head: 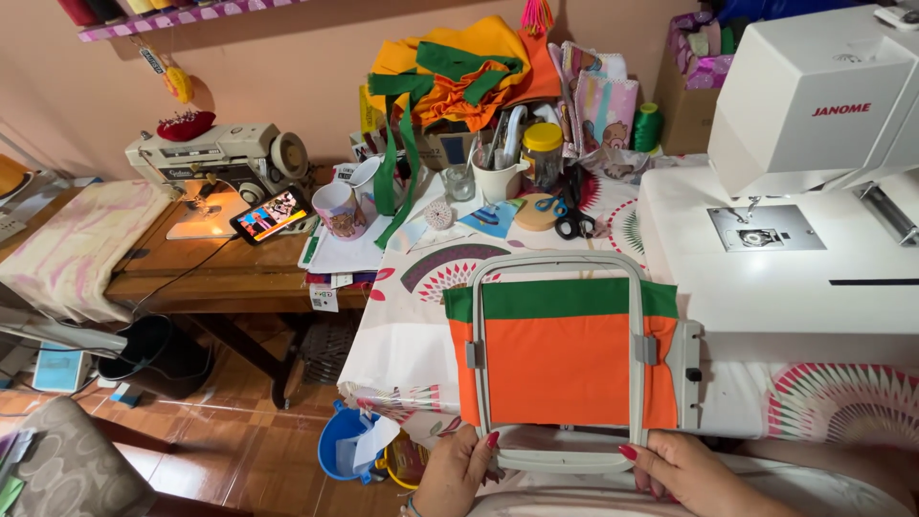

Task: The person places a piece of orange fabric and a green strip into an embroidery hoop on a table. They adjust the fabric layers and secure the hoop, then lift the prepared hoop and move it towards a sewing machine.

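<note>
A grey rectangular embroidery hoop [558,263] lies on the table in front of me, with orange fabric [565,369] topped by a green band [565,299] stretched inside it. My left hand [458,471] grips the hoop's near left corner, thumb on top of the frame. At the near right corner my right hand [684,469] holds the frame the same way. Both thumbs have red nails. The hoop's bracket [687,369] sits on its right side, close to the white embroidery machine [814,124].
Behind the hoop are scissors [572,226], a cup of tools [496,177], a jar [543,153], a green thread spool [648,126] and piled orange and green cloth [459,72]. Left stand a second sewing machine [215,158], a phone [270,214], a mug [335,208]. A blue bucket [347,442] is below.
</note>
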